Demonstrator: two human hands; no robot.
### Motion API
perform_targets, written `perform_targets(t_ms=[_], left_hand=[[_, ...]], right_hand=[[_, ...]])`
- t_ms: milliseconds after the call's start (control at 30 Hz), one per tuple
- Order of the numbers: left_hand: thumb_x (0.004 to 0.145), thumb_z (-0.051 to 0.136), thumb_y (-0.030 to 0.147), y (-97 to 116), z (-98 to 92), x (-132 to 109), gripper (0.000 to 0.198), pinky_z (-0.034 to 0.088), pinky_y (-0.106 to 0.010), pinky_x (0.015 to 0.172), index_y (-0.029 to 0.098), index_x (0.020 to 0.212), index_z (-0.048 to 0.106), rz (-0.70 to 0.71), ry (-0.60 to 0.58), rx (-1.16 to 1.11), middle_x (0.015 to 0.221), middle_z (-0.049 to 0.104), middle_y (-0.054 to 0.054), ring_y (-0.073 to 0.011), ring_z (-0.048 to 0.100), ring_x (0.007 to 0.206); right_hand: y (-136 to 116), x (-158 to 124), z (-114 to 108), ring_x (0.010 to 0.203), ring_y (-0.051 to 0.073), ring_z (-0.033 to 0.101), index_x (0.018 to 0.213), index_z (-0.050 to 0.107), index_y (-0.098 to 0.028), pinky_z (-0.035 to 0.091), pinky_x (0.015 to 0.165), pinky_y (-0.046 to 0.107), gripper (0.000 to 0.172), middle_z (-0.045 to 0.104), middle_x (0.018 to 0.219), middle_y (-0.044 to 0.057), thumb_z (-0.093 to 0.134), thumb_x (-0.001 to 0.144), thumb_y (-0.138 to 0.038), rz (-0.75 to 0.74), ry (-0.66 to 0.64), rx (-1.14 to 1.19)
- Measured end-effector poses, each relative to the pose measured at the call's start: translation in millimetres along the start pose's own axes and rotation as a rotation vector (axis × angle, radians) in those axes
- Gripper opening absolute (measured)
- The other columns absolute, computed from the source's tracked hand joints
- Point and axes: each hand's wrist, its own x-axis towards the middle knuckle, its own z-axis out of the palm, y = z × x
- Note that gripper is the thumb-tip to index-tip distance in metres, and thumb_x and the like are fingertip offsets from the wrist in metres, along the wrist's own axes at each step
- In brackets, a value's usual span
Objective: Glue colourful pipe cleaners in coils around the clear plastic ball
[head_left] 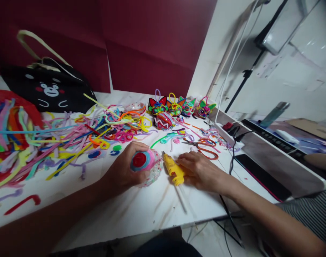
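My left hand [129, 166] is closed around a clear ball [154, 173] with colourful specks. A red, blue and pink fuzzy coil [140, 160] covers the side of the ball by my thumb. To its right, my right hand [197, 169] is wrapped about the handle side of a yellow hot glue gun [174, 169], low over the table. The gun's nozzle points away from me, near the ball, and a glue stick [181, 200] juts from its rear. Beyond my right hand lie orange-handled scissors [208, 148], blades spread. A green pipe cleaner [160, 140] lies past the ball.
Heaped pipe cleaners [72, 142] cover the table's left side. Several finished eared ornaments [175, 107] stand at the back, near a patterned ball [163, 121]. A black bag [53, 89] sits back left. Rightward are a phone [261, 176], cables, a low divider and another person's arm [318, 160].
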Motion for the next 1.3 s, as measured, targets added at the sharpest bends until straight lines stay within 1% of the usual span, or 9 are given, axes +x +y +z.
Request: perform_targets(t_ms=[67, 133, 233, 367, 533, 667, 833, 1067, 1300], left_hand=[[0.075, 0.070, 0.031, -2, 1.7, 0, 0.040, 0.049, -0.042, 0.104, 0.024, 0.112, 0.058, 0.052, -0.004, 0.044, 0.119, 0.064, -0.007, -0.0295, 0.062, 0.116], [0.074, 0.071, 0.029, -5, 2.2, 0, 0.042, 0.049, -0.044, 0.104, 0.023, 0.113, 0.057, 0.105, 0.003, 0.071, 0.119, 0.064, -0.008, -0.0303, 0.062, 0.116], [0.073, 0.072, 0.025, -8, 0.7, 0, 0.045, 0.048, -0.044, 0.105, 0.023, 0.115, 0.057, 0.165, -0.019, 0.095, 0.121, 0.063, -0.009, -0.0307, 0.062, 0.116], [0.072, 0.072, 0.024, -8, -0.9, -1, 0.047, 0.048, -0.044, 0.106, 0.023, 0.116, 0.056, 0.161, -0.048, 0.124, 0.123, 0.063, -0.008, -0.0303, 0.061, 0.119], [0.074, 0.072, 0.024, -12, 1.8, -1, 0.049, 0.049, -0.045, 0.103, 0.024, 0.120, 0.054, 0.225, -0.053, 0.130, 0.123, 0.061, -0.007, -0.0299, 0.060, 0.117], [0.074, 0.072, 0.024, -20, 3.5, -1, 0.051, 0.052, -0.045, 0.098, 0.025, 0.122, 0.054, 0.312, -0.039, 0.129, 0.122, 0.061, -0.007, -0.0301, 0.061, 0.115], [0.071, 0.073, 0.024, -24, 2.9, -1, 0.056, 0.052, -0.045, 0.099, 0.027, 0.124, 0.053, 0.315, -0.077, 0.096, 0.123, 0.060, -0.007, -0.0314, 0.060, 0.116], [0.076, 0.072, 0.029, -27, 4.4, -1, 0.054, 0.051, -0.044, 0.100, 0.028, 0.126, 0.051, 0.324, -0.141, 0.006, 0.124, 0.058, -0.007, -0.0295, 0.059, 0.116], [0.076, 0.074, 0.029, -28, 2.3, -1, 0.054, 0.052, -0.045, 0.100, 0.029, 0.125, 0.051, 0.310, -0.220, -0.016, 0.122, 0.058, -0.007, -0.0294, 0.060, 0.116]], right_hand=[[-8, 2, -10, 0.112, 0.031, 0.064, 0.125, 0.068, -0.012, 0.053, 0.095, 0.049, 0.039, 0.069, 0.123, 0.018, 0.071, 0.086, -0.016, -0.025, 0.052, 0.040], [-20, 7, -17, 0.108, 0.027, 0.066, 0.123, 0.066, -0.012, 0.055, 0.093, 0.043, 0.032, 0.070, 0.118, 0.016, 0.067, 0.093, -0.022, -0.045, 0.193, 0.182], [-38, 19, -20, 0.087, 0.019, 0.067, 0.109, 0.067, -0.014, 0.056, 0.079, 0.032, 0.025, 0.071, 0.100, 0.009, 0.068, 0.096, -0.036, -0.073, 0.321, 0.372], [-45, 33, -16, 0.072, 0.013, 0.063, 0.092, 0.067, -0.015, 0.050, 0.068, 0.024, 0.018, 0.069, 0.083, 0.003, 0.063, 0.101, -0.030, -0.151, 0.410, 0.465], [-35, 39, -10, 0.070, 0.012, 0.063, 0.090, 0.066, -0.016, 0.048, 0.066, 0.022, 0.014, 0.069, 0.080, 0.002, 0.060, 0.101, -0.022, -0.128, 0.383, 0.442], [-26, 46, -3, 0.071, 0.013, 0.063, 0.089, 0.065, -0.017, 0.048, 0.067, 0.022, 0.016, 0.068, 0.080, 0.003, 0.059, 0.102, -0.024, -0.190, 0.389, 0.411], [-21, 54, 4, 0.072, 0.014, 0.063, 0.089, 0.066, -0.017, 0.048, 0.065, 0.023, 0.024, 0.069, 0.081, 0.004, 0.056, 0.105, -0.032, -0.254, 0.432, 0.410], [-18, 57, 10, 0.072, 0.015, 0.063, 0.089, 0.067, -0.017, 0.048, 0.067, 0.026, 0.034, 0.070, 0.079, 0.005, 0.051, 0.108, -0.041, -0.310, 0.471, 0.351], [-15, 58, 12, 0.071, 0.014, 0.062, 0.084, 0.068, -0.017, 0.046, 0.066, 0.025, 0.036, 0.067, 0.078, 0.003, 0.061, 0.102, -0.047, -0.259, 0.402, 0.468]])
